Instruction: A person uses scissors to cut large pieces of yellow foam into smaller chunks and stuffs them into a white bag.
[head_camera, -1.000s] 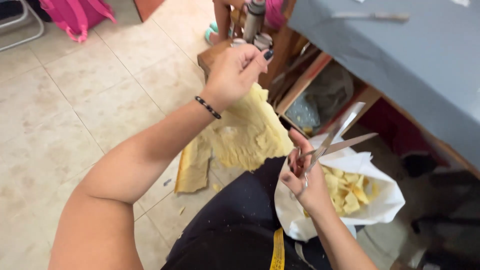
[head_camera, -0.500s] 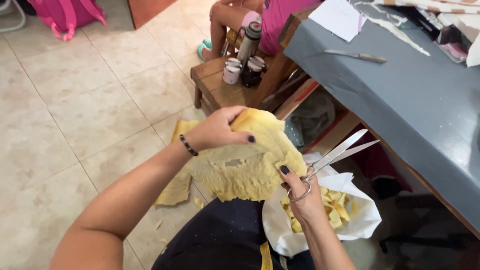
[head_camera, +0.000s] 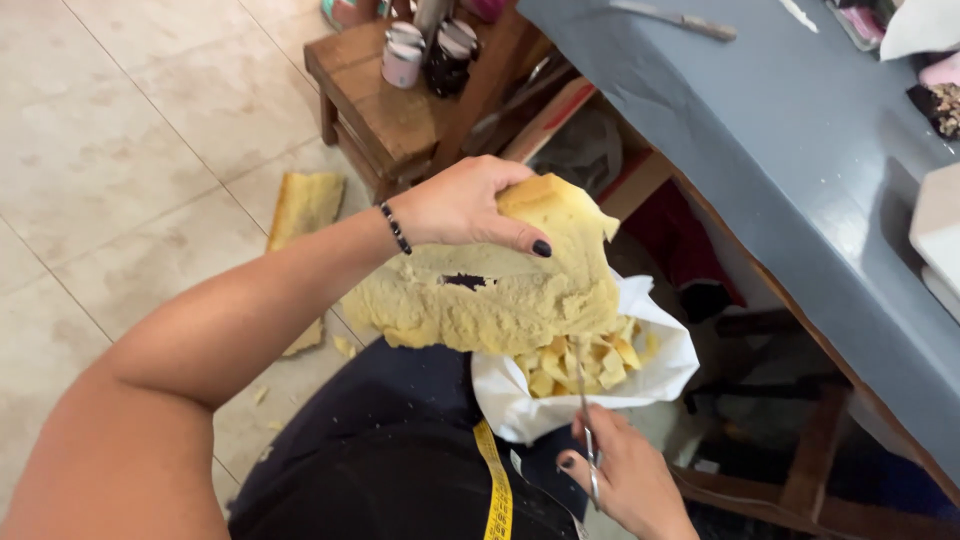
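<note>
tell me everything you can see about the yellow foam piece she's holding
The foam is a pale yellow, spongy slab with ragged, torn-looking edges and a small dark hole near its middle. The left hand grips its upper edge, so it hangs over the lap, its lower edge above a white bag of small yellow foam bits. The scissors in the right hand point up toward its lower edge.

Home craft workshop: grey worktable, tiled floor
</note>
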